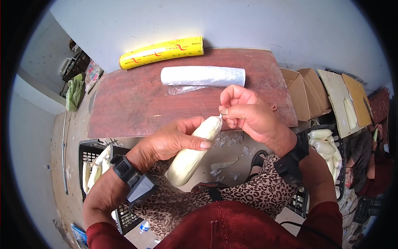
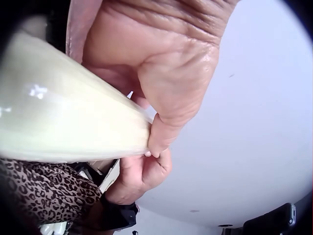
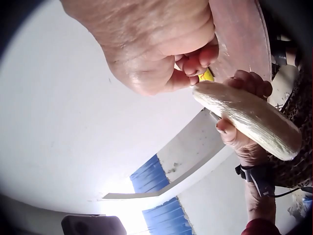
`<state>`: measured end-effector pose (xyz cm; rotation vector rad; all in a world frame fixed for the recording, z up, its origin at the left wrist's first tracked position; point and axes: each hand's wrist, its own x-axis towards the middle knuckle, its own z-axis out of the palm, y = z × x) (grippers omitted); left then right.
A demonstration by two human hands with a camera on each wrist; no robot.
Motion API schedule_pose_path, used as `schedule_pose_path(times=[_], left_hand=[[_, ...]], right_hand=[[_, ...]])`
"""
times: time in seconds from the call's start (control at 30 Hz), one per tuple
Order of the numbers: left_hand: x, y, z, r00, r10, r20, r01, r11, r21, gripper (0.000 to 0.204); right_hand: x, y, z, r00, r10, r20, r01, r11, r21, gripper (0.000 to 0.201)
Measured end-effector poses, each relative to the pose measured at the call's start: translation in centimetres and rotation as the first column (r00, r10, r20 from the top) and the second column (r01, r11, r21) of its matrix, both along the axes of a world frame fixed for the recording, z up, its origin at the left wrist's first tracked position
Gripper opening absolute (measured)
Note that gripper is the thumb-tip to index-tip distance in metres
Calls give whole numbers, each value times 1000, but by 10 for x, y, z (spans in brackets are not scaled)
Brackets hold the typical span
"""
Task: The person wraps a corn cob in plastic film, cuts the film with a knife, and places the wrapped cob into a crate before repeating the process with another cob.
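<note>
In the head view, a pale ear of corn in its husk (image 1: 190,157), wrapped in clear film, slants over the lap in front of the table edge. My left hand (image 1: 170,139) grips it around the middle, thumb across the top and fingers on the far side. At its upper tip, my right hand (image 1: 251,112) pinches the pointed end between thumb and forefinger, its other fingers curled. In the right wrist view, the film shines along the wrapped corn (image 3: 249,117), and the left thumb presses its side.
On the reddish table (image 1: 124,99) lie a roll of clear film (image 1: 203,76) and a yellow printed tube (image 1: 161,53). Black crates with corn stand left (image 1: 91,156) and right (image 1: 304,199) of the legs. Opened cardboard (image 1: 296,89) leans beyond the table's right edge; another person sits far right.
</note>
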<state>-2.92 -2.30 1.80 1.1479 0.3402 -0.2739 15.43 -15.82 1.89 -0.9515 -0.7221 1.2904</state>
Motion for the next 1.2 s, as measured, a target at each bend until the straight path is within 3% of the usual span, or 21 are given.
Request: schedule_pose_path(times=[0.23,0.33,0.43,0.53,0.63,0.83,0.93,1.03,1.13,1.2], left_hand=[[1,-3,4,998,58,8,-58,992,110,46],[-1,6,5,992,107,-62,-110,993,-45,46],[-1,1,14,987,143,-77,-141,989,35,46],[0,-1,14,997,71,-29,-62,966,251,50],[-2,-1,15,994,30,-108,10,937,349,50],[0,-6,5,998,46,51,-65,883,465,41],[2,-7,6,997,51,56,-72,872,484,41],[2,-7,11,998,59,14,-58,877,476,40],[2,-6,8,999,50,4,-45,849,527,40],[1,-6,7,998,56,12,-54,840,539,39]], right_hand=[[2,5,-12,930,-187,316,138,975,172,12],[7,5,-12,887,-234,398,176,968,177,12],[5,5,-11,898,-230,376,190,971,142,13],[1,3,-10,907,-189,377,153,981,123,13],[-3,2,-10,906,-139,400,124,990,63,11],[-1,3,-5,978,-74,193,81,996,-28,11],[5,5,-8,982,-32,187,42,998,-48,12],[7,4,-12,979,5,205,20,992,-123,13],[4,1,-7,927,18,375,44,987,-157,11],[2,3,-11,888,-33,458,74,995,-72,7]])
